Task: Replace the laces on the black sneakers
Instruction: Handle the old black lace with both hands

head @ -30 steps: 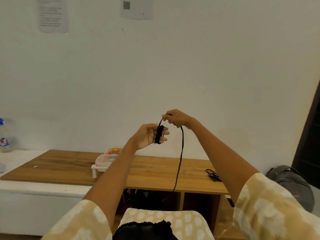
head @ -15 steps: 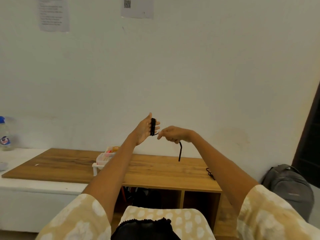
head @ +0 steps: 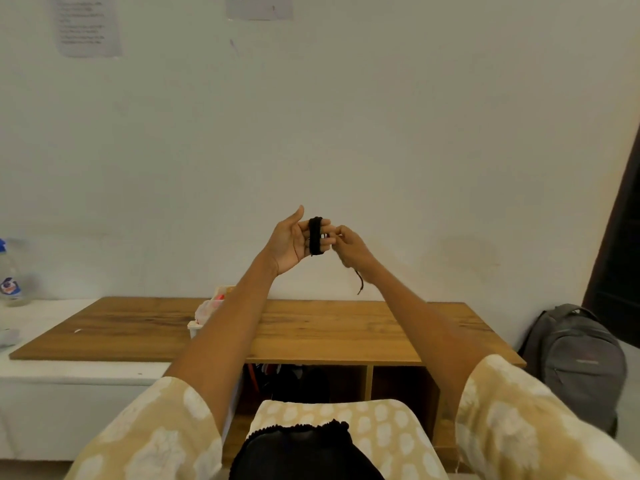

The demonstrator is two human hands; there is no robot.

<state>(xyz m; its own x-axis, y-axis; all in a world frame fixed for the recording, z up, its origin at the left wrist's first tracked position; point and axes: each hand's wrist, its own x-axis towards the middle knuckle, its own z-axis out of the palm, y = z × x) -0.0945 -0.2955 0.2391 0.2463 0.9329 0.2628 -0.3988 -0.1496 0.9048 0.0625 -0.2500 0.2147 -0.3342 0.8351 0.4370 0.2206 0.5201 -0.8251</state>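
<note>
Black lace point(head: 315, 236), wound in a coil round the straight fingers of the raised left hand point(head: 291, 242); the right hand point(head: 349, 249) pinches its free end, whose tail dangles below. Light, limp and likely to unwind: best held at the coil's middle. No sneakers visible.

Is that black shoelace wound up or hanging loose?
Mostly wound up: the lace is coiled around the left hand's fingers, with a short tail below the right hand.
</note>
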